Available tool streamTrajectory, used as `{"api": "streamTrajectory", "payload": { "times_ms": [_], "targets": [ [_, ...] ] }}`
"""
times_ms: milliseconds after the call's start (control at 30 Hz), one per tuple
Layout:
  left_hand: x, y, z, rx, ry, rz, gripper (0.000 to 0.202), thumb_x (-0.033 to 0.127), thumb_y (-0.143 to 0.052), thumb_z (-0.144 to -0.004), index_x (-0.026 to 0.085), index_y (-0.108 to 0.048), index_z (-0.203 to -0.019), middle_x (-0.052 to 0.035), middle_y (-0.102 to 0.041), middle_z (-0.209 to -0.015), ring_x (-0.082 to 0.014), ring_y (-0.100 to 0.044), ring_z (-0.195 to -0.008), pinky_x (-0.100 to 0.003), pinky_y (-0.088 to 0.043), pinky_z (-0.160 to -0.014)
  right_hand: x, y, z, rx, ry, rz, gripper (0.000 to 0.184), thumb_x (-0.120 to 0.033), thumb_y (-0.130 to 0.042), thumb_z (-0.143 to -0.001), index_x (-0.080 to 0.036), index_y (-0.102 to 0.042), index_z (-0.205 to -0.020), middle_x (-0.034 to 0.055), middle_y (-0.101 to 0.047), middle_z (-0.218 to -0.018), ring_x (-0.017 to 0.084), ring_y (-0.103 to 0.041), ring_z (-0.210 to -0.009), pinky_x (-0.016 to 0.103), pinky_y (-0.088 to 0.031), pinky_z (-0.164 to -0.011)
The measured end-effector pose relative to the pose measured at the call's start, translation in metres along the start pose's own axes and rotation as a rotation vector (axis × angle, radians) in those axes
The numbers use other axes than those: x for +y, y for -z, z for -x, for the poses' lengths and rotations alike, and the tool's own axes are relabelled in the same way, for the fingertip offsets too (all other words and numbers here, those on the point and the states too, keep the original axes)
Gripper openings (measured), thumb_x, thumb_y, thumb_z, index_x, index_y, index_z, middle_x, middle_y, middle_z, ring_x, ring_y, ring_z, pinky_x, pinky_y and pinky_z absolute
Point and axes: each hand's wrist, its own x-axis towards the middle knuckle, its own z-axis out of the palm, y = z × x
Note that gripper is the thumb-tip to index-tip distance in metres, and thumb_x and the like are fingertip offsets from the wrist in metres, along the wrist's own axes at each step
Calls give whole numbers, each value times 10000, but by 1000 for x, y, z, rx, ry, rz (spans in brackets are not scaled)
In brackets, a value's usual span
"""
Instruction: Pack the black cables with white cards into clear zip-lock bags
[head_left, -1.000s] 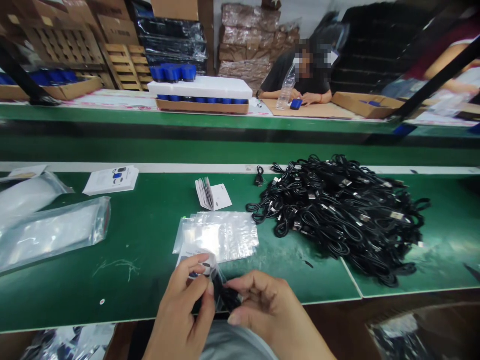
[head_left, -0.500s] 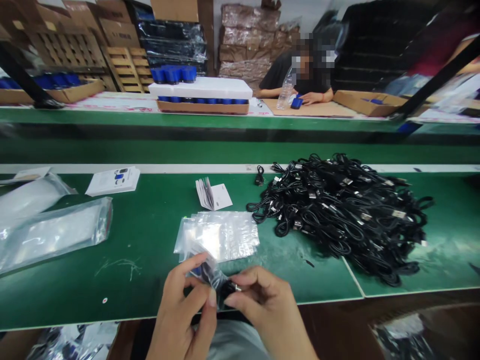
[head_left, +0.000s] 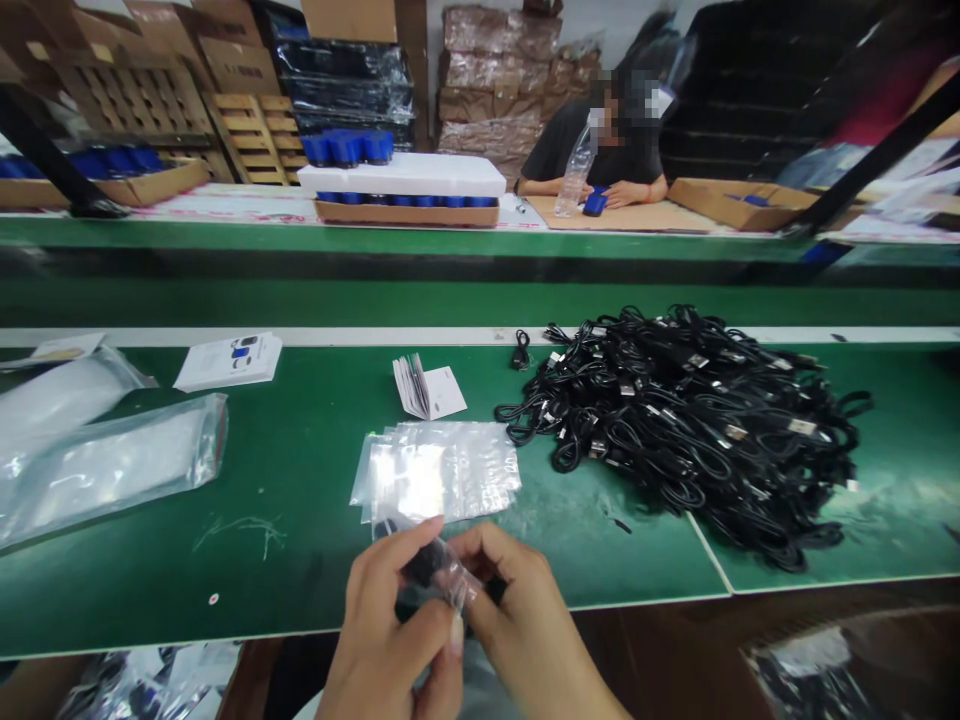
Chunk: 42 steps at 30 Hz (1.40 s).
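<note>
No legible text, tiny print on leaflet stack (head_left: 229, 363) and open booklet (head_left: 448, 391), blurred marks on carton (head_left: 236, 62)

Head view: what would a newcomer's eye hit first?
The big heap of black cables on the right of the green table. Then, at bottom centre, the left hand and right hand close together at a small clear bag with something dark in it. Just beyond them, glare flashes off flat clear bags.

Possible to pass from near to far over the worktop (head_left: 307, 560), between the large plastic bag (head_left: 112, 465) at left and the flat small bags (head_left: 439, 470) in the middle. Blocked at right by the heap of black cables (head_left: 690, 430).
</note>
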Motion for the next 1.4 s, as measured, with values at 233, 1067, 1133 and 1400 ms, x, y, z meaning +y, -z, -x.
{"api": "streamTrajectory", "payload": {
  "times_ms": [233, 1067, 1133, 1400],
  "targets": [
    [-19, 26, -15, -342, 241, 74, 605, 461, -752, -641, 263, -497, -1153, 7, -711, -932, -232, -652, -841, -313, -430, -742, -16, 16, -3, -282, 55, 9, 213, -4, -594, -758, -185, -698, -714, -7, -673, -739, 133, -627, -708, 212, -442, -652],
    [-40, 23, -16, -283, 294, 313, 129, 226, -590, -855, 230, -675, -757, 41, -659, -665, -90, -642, -585, -131, -480, -551, 1, 25, -7, -16, 290, 282, 189, -130, -439, -900, -200, -521, -744, -3, -559, -686, 131, -541, -628, 222, -395, -580],
    [-40, 23, -15, -267, 274, 313, 145, 215, -577, -866, 221, -658, -746, 41, -639, -658, -83, -625, -577, -131, -468, -548, 1, 24, -7, -17, 289, 287, 188, -128, -440, -897, -199, -513, -739, -6, -550, -680, 129, -533, -626, 220, -389, -581],
    [-39, 25, -14, -257, 256, 293, 169, 187, -529, -890, 200, -602, -738, 33, -588, -658, -88, -587, -566, -159, -447, -532, 2, 22, -9, -104, 175, 111, 130, -179, -512, -911, -198, -569, -796, -5, -565, -764, 131, -545, -704, 223, -415, -642]
  ]
}}
